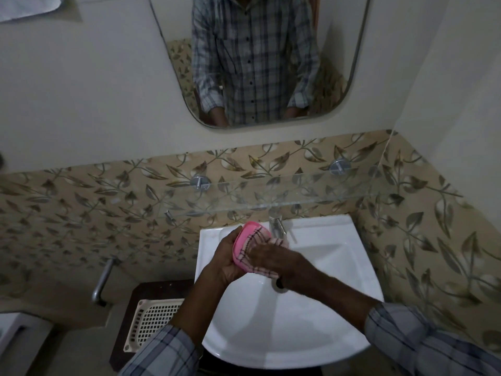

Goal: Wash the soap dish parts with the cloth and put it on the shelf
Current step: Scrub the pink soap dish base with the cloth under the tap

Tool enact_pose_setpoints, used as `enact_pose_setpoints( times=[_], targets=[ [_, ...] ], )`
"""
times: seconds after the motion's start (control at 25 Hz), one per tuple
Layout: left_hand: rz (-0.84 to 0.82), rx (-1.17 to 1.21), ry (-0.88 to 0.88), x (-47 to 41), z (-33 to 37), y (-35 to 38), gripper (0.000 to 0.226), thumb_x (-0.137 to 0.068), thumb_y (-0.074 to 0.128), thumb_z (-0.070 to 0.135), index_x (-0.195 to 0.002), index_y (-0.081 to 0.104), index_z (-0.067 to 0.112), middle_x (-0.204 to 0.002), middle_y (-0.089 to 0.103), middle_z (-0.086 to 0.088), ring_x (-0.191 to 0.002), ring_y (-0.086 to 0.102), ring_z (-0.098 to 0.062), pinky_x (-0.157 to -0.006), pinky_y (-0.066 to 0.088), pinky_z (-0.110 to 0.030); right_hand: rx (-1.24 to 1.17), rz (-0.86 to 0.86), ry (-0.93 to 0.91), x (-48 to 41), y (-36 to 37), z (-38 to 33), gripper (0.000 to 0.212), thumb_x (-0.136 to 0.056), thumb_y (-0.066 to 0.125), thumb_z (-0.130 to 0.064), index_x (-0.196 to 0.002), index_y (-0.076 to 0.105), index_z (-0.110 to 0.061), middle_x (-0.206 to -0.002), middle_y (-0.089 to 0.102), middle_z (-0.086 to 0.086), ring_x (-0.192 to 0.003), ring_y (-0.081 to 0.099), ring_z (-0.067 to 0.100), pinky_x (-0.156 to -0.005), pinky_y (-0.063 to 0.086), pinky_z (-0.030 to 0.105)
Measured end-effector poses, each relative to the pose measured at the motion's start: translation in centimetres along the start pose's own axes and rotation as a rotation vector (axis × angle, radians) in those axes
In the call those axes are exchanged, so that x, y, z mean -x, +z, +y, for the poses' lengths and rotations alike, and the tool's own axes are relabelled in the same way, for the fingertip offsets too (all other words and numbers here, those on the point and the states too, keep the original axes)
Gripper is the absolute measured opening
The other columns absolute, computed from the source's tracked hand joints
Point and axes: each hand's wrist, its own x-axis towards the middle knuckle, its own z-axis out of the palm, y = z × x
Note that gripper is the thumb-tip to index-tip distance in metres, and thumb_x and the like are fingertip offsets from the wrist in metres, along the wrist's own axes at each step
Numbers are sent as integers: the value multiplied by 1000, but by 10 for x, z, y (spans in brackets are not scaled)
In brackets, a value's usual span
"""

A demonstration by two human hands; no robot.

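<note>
Over the white sink [311, 335], my left hand [226, 256] grips a pink soap dish part [245, 234], tilted on its edge with its hollow side facing right. My right hand [273, 257] presses a pale checked cloth [261, 270] into that hollow; the cloth's dark stitched hem runs across the dish. Part of the dish is hidden by the cloth and my fingers. A clear glass shelf [298, 194] runs along the tiled wall just above the sink, with nothing on it.
A chrome tap [278, 226] stands at the sink's back edge, right behind my hands, and the drain [279, 286] lies under my right wrist. A cream perforated plastic tray [151, 321] rests on a dark stand to the left. A mirror [257, 63] hangs above.
</note>
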Motion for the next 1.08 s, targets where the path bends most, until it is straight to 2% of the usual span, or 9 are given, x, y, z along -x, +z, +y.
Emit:
enact_pose_setpoints(
  times=[0.16,0.28,0.4,0.52,0.68,0.76,0.8,0.92,1.08],
  targets=[
    [58,14,33,-2,-5,-4,47,-96,49,38,-106,71,-3,-100,72,-26,-85,69,-40,-69,60,-50,-62,169,214,14,8,8,49,-80,55,16,-120,68,-10,-123,68,11,-122,58,20,-98,50,50],
    [70,5,1,-3,-8,-7,47,-96,51,40,-108,69,-2,-98,72,-25,-86,69,-38,-74,60,-47,-36,80,53,18,9,3,45,-80,60,18,-114,71,-8,-122,68,12,-122,57,22,-103,47,40],
    [80,-11,26,-5,-9,-2,45,-98,48,41,-110,65,0,-93,73,-22,-83,68,-36,-73,59,-43,19,151,150,10,5,5,36,-73,55,14,-97,74,-6,-105,72,12,-104,61,24,-89,51,37],
    [70,37,38,-6,-10,-2,48,-98,48,41,-113,64,-2,-95,72,-26,-81,71,-39,-68,62,-47,-2,56,34,14,6,3,34,-89,49,8,-107,73,-8,-116,70,12,-114,62,24,-100,48,35],
    [61,67,59,-6,-15,-8,48,-99,48,41,-118,62,-1,-99,71,-27,-88,68,-41,-69,60,-49,-54,170,224,6,-3,-5,38,-78,47,3,-103,74,-7,-108,72,11,-106,64,26,-94,49,34],
    [39,101,86,-7,-13,-15,54,-97,48,43,-123,60,-3,-104,70,-30,-85,72,-44,-71,59,-55,-275,56,209,4,2,-24,39,-77,50,3,-106,73,-7,-114,71,13,-109,65,28,-97,50,35],
    [30,95,91,-8,-10,-20,58,-95,50,44,-128,57,-2,-109,69,-30,-88,71,-44,-75,59,-56,-495,25,330,-1,-3,-28,36,-79,53,4,-106,73,-9,-114,71,15,-109,65,30,-97,51,40],
    [40,108,119,-8,-3,-29,60,-94,54,46,-137,54,4,-111,66,-25,-93,65,-38,-76,59,-47,-820,311,784,-18,-35,-12,29,-85,65,7,-103,67,-16,-104,74,10,-102,68,32,-89,55,43],
    [9,147,102,-5,-14,-24,61,-94,53,47,-139,52,6,-116,64,-26,-101,61,-39,-81,56,-51,-1373,487,926,-25,-38,-17,39,-79,64,13,-117,61,2,-113,69,26,-104,66,42,-94,51,58]
  ],
)
